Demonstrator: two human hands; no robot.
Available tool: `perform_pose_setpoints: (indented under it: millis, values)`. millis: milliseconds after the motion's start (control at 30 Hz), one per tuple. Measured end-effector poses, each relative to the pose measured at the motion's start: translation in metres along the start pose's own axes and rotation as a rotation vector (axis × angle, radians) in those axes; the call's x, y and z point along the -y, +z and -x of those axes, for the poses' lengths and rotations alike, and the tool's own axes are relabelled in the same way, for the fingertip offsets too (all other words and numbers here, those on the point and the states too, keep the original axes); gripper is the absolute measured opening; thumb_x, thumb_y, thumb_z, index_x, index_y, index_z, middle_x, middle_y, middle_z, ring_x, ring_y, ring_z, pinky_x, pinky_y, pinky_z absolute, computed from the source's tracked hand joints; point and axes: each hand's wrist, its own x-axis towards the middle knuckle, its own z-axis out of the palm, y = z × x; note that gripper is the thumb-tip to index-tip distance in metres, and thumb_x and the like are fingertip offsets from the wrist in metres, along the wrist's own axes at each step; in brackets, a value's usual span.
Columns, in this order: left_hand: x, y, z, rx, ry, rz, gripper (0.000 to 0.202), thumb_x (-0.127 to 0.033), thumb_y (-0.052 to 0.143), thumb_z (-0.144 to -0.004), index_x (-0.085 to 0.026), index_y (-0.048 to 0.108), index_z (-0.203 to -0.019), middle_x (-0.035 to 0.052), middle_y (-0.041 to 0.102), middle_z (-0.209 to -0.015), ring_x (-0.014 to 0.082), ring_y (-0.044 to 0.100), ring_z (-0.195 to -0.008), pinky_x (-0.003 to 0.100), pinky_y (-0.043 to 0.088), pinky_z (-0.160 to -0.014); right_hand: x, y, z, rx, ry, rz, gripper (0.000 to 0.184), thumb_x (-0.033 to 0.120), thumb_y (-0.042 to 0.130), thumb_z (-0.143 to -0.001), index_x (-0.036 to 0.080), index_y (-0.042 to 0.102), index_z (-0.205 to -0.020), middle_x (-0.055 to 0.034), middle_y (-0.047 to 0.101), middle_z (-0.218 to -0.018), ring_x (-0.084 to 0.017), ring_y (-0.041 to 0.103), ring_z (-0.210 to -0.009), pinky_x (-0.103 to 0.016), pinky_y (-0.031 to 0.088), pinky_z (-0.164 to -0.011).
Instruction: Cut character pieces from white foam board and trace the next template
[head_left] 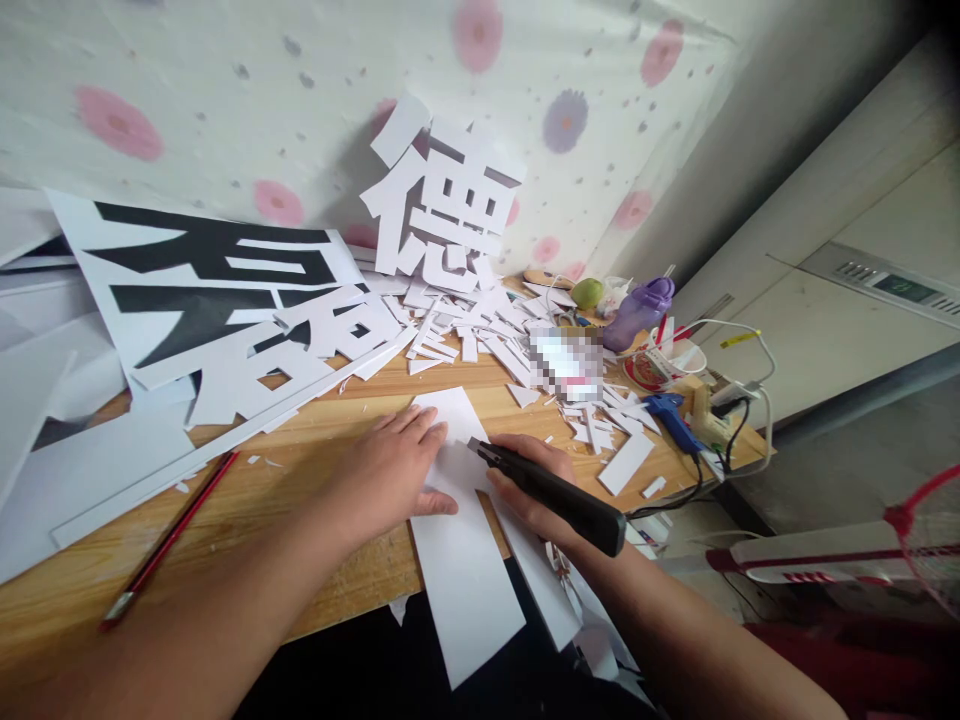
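Note:
My left hand (394,465) lies flat on a white board strip (469,590), fingers stretched out and thumb apart. The strip's near end juts past the table edge. In my right hand (541,457) is a black utility knife (559,490), its blade over the strip's right side, just right of my left fingers. I cannot tell whether the blade touches the board. Under my right wrist is a second white strip (551,590), also reaching beyond the edge. A red pencil (174,535) lies on the wooden table (330,430), left of my left forearm.
A white cut-out character (442,200) leans against the flowered wall covering. Scattered white offcuts (480,320) surround a blurred-out screen (566,362). A printed sheet (217,260) and another cut-out (277,360) lie left. A blue glue gun (675,422) and purple bottle (637,312) are right.

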Motion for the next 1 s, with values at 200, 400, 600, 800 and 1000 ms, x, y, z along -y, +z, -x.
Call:
perform_pose_setpoints:
  millis: [200, 400, 600, 800, 1000]
  values:
    - [0.0, -0.001, -0.001, 0.029, 0.021, 0.061, 0.088, -0.071, 0.061, -0.075, -0.019, 0.047, -0.144, 0.0164, 0.035, -0.156, 0.0345, 0.029, -0.146, 0.051, 0.027, -0.116, -0.002, 0.003, 0.017, -0.169, 0.222, -0.169, 0.028, 0.032, 0.069, -0.077, 0.024, 0.069, -0.104, -0.0067, 0.076, -0.097, -0.024, 0.073, -0.086, -0.04, 0.06, -0.08]
    - [-0.025, -0.009, 0.016, -0.066, -0.112, -0.031, 0.07, -0.057, 0.061, -0.083, -0.015, 0.052, -0.138, 0.0209, 0.039, -0.154, 0.0406, 0.037, -0.14, 0.056, 0.035, -0.11, -0.002, 0.014, 0.025, -0.324, 0.305, -0.32, 0.03, 0.036, 0.07, -0.077, 0.023, 0.069, -0.103, -0.0084, 0.075, -0.099, -0.026, 0.072, -0.092, -0.044, 0.058, -0.085]
    - [-0.062, -0.005, 0.04, -0.126, -0.336, 0.068, 0.062, -0.047, 0.056, -0.086, -0.018, 0.047, -0.141, 0.0237, 0.03, -0.157, 0.0427, 0.05, -0.131, 0.055, 0.051, -0.093, 0.009, 0.029, 0.022, -0.486, 0.309, -0.337, 0.031, 0.037, 0.067, -0.076, 0.021, 0.068, -0.103, -0.0102, 0.074, -0.1, -0.027, 0.07, -0.092, -0.047, 0.055, -0.088]
    - [-0.053, -0.015, 0.035, -0.331, -0.417, 0.359, 0.051, -0.026, 0.054, -0.082, -0.022, 0.052, -0.133, 0.0128, 0.042, -0.152, 0.0315, 0.041, -0.14, 0.047, 0.043, -0.108, 0.024, 0.04, 0.02, -0.581, 0.182, -0.328, 0.028, 0.032, 0.068, -0.075, 0.02, 0.069, -0.1, -0.0111, 0.076, -0.096, -0.027, 0.072, -0.088, -0.043, 0.058, -0.084]
    - [-0.001, -0.064, 0.037, -0.042, -0.223, 0.546, 0.05, -0.031, 0.05, -0.083, -0.024, 0.055, -0.132, 0.0061, 0.055, -0.144, 0.026, 0.049, -0.133, 0.044, 0.04, -0.11, 0.03, 0.008, 0.025, -0.573, 0.029, -0.391, 0.029, 0.031, 0.068, -0.082, 0.023, 0.067, -0.11, -0.0078, 0.074, -0.1, -0.024, 0.072, -0.089, -0.039, 0.059, -0.081]
